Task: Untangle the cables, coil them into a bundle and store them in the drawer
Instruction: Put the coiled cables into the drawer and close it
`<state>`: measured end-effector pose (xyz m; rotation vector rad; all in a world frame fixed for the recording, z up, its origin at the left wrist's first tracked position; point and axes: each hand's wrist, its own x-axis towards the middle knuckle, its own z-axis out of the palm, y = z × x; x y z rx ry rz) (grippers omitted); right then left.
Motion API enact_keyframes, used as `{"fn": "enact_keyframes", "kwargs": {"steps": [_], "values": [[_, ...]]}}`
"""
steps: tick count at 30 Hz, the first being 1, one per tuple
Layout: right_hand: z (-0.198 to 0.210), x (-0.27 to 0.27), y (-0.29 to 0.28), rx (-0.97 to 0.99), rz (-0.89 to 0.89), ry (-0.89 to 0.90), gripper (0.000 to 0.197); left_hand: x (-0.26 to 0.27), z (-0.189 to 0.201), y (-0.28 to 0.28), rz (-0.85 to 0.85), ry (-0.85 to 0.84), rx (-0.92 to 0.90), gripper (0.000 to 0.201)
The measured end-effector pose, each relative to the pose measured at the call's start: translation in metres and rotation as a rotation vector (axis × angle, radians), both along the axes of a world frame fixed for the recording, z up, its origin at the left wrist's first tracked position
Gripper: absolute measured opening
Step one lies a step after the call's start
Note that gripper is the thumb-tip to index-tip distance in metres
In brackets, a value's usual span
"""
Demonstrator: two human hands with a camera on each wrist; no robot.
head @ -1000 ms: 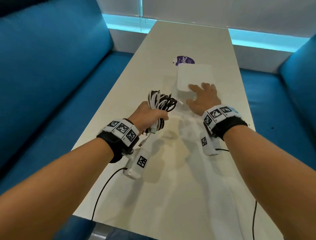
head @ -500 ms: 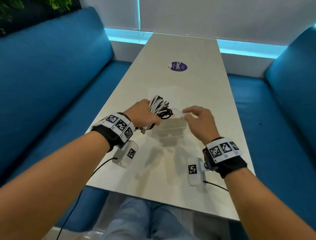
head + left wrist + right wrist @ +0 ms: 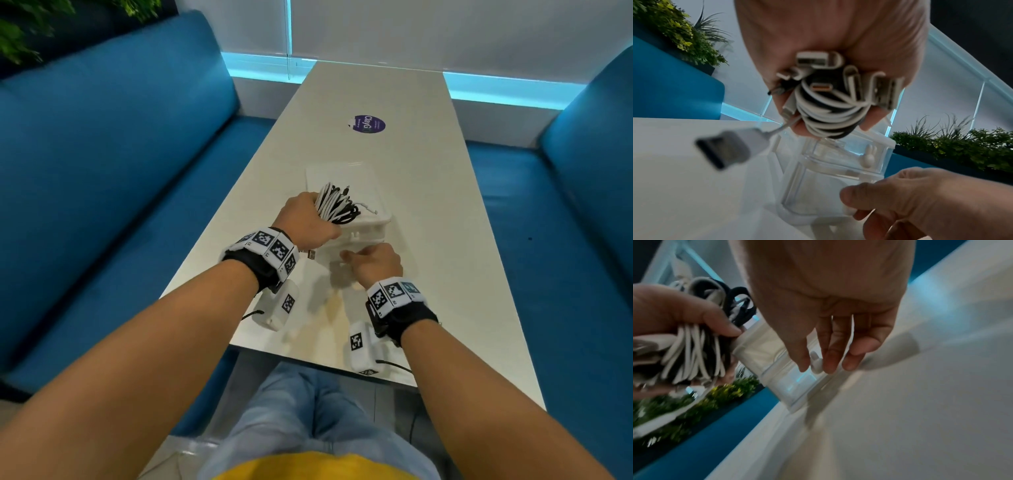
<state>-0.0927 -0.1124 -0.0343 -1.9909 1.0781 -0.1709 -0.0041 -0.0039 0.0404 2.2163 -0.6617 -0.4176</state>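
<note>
While the left hand [image 3: 308, 222] grips the coiled black-and-white cable bundle [image 3: 337, 205] above the clear plastic drawer box [image 3: 371, 228], the right hand [image 3: 375, 263] has loosely curled fingers at its rabbit-shaped knob [image 3: 816, 363].

Blue sofas [image 3: 102, 164] flank a long white table [image 3: 445, 240]; cyan light strip [image 3: 507, 90] lines the pale wall [image 3: 445, 31].

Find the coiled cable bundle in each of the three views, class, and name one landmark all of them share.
Head: cable bundle at centre, gripped by the left hand.
Left wrist: upper centre, plugs facing the camera.
Right wrist: left edge.
Shared landmark: the clear drawer box, just beside the bundle in all three.
</note>
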Motion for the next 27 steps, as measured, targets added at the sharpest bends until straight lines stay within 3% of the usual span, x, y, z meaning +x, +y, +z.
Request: {"fn": "enact_keyframes", "kwargs": {"steps": [6,11,17,19,23,27], "values": [[0.006,-0.025,0.008,-0.14,0.118,0.136,0.033,0.002,-0.002,0.0,-0.008,-0.016,0.0,0.016],[0.023,-0.049,-0.01,-0.001,0.215,0.238,0.042,0.003,-0.001,0.002,-0.03,-0.009,0.003,0.018],[0.039,-0.033,-0.039,-0.354,0.085,0.286,0.046,0.0,-0.001,0.003,-0.042,-0.022,0.022,0.018],[0.034,-0.028,-0.036,-0.373,0.11,0.315,0.041,-0.001,-0.001,0.004,-0.041,-0.019,0.019,0.018],[0.025,-0.029,-0.023,-0.421,0.202,0.375,0.012,0.0,-0.002,0.005,-0.043,-0.031,0.02,0.018],[0.027,-0.048,-0.011,-0.487,0.325,0.473,0.014,0.001,-0.003,0.006,-0.059,-0.03,0.026,0.019]]}}
